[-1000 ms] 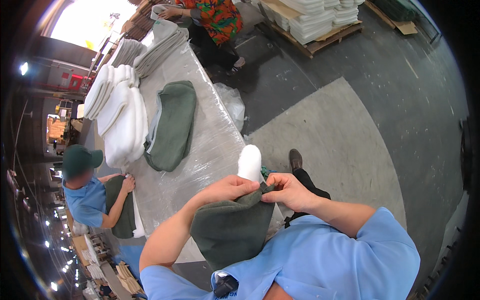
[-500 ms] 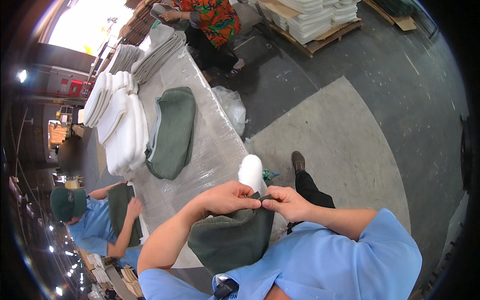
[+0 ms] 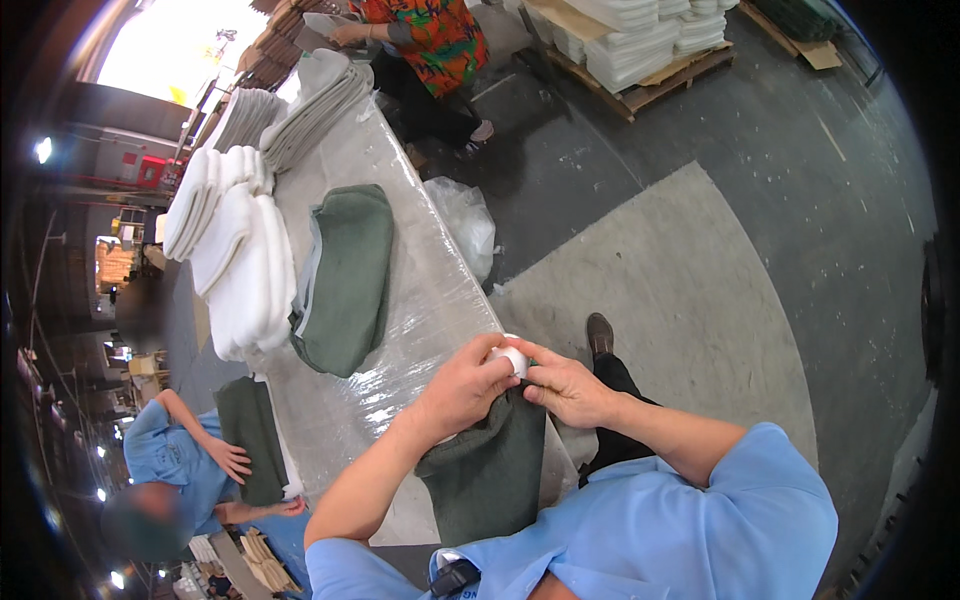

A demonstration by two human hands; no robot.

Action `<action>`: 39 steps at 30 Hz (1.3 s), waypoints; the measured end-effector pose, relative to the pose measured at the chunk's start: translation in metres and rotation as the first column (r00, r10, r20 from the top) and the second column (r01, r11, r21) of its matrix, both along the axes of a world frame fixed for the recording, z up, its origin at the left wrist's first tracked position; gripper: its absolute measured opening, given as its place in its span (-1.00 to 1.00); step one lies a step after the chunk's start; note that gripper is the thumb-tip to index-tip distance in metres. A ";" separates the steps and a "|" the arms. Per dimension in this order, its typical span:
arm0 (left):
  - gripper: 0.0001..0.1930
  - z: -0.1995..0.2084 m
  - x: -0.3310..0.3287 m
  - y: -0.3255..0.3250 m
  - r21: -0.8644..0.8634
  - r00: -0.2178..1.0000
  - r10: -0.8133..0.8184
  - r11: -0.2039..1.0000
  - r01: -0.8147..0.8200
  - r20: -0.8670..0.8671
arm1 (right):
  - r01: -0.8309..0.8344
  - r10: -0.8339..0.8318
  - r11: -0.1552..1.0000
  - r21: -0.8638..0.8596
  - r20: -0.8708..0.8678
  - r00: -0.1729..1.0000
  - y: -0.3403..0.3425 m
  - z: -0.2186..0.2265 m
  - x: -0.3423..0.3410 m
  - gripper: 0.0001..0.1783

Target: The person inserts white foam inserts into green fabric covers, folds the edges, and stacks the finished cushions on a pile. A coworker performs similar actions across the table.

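Observation:
A dark green fabric cover (image 3: 490, 475) hangs over the table's near edge, close to my body. White padding (image 3: 513, 359) shows at the cover's far end, between my two hands. My left hand (image 3: 470, 385) is closed round the padding from the left, thumb pressed against it. From the right, my right hand (image 3: 570, 388) closes on it too, with fingers over its far side and thumb at the cover's edge. How far the padding runs inside the cover is hidden.
Another green cover (image 3: 348, 280) lies on the plastic-wrapped table (image 3: 425, 330), beside stacked white pads (image 3: 240, 260) and grey folded pieces (image 3: 315, 110). At left a co-worker (image 3: 180, 450) handles a green piece. Another person (image 3: 435, 50) stands at the far end. Clear plastic (image 3: 463, 222) hangs beside the table.
My hands have moved from the cover's edge onto the white padding, which stuck out farther before. The co-worker at left has leaned over and spread their hands apart.

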State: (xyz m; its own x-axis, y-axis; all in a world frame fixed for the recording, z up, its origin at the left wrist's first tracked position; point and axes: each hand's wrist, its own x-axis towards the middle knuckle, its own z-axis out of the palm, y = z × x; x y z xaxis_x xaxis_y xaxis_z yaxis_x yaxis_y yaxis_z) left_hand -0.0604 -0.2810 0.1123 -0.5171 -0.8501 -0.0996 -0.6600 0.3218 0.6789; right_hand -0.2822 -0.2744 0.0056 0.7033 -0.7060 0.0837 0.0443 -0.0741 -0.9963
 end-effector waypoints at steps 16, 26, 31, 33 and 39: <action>-0.67 -0.077 0.019 -0.032 0.433 0.939 0.343 0.847 -0.310 0.001 | 0.377 -0.398 0.861 0.341 -0.009 0.917 -0.016 -0.038 0.042 -0.69; -0.59 -0.151 0.047 -0.043 0.703 0.897 0.441 0.627 -0.337 0.037 | 0.318 -0.201 0.500 0.806 -0.249 0.947 -0.019 -0.091 0.072 -0.58; -0.57 -0.196 0.051 -0.037 0.640 0.913 0.367 0.661 -0.392 0.179 | 0.353 -0.225 0.501 0.790 -0.276 0.935 -0.007 -0.137 0.081 -0.59; -0.55 -0.208 0.051 -0.037 0.584 0.917 0.308 0.707 -0.398 0.253 | 0.363 -0.186 0.395 0.844 -0.314 0.931 -0.004 -0.140 0.078 -0.57; -0.55 -0.225 0.059 -0.040 0.491 0.890 0.243 0.763 -0.420 0.385 | 0.303 -0.069 0.401 0.865 -0.302 0.951 -0.003 -0.165 0.090 -0.53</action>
